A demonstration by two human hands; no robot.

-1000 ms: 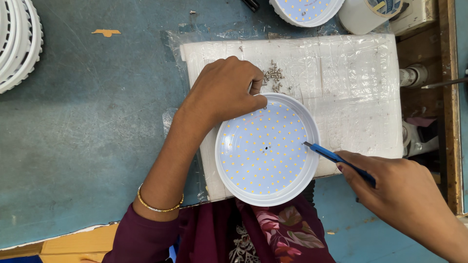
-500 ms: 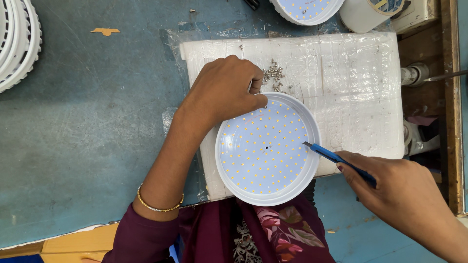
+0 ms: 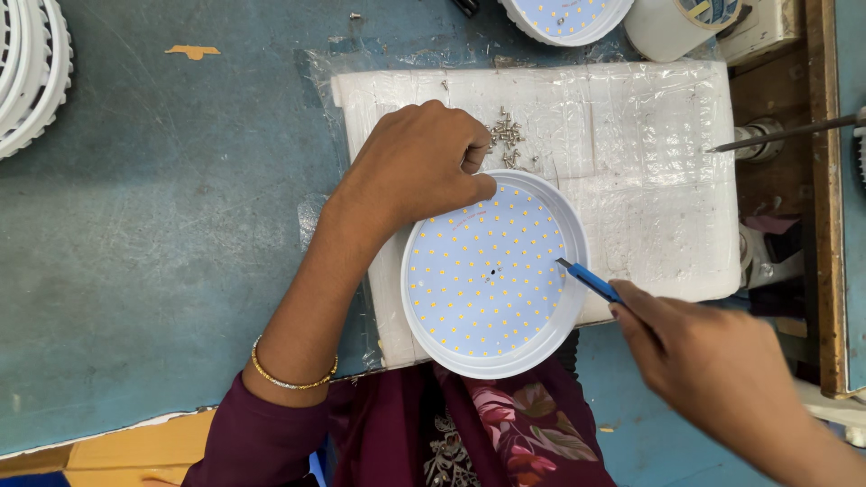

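Observation:
A round white lamp housing [image 3: 494, 275] holding a pale disc dotted with yellow LEDs lies on a white foam pad [image 3: 649, 162] wrapped in plastic film. My left hand [image 3: 415, 167] rests curled on the housing's upper left rim, fingers closed near a small pile of screws [image 3: 507, 135]. My right hand [image 3: 713, 361] grips a blue-handled tool [image 3: 591, 280], its tip touching the disc's right edge. A gold bangle circles my left wrist.
Stacked white rings [image 3: 27, 72] sit at the far left. Another LED disc [image 3: 564, 16] and a white roll [image 3: 677, 22] lie at the top. A wooden tray [image 3: 825, 198] with a metal rod [image 3: 785, 133] borders the right. The table is teal.
Both hands hold nearly the same pose. The metal rod at the right has shifted slightly upward.

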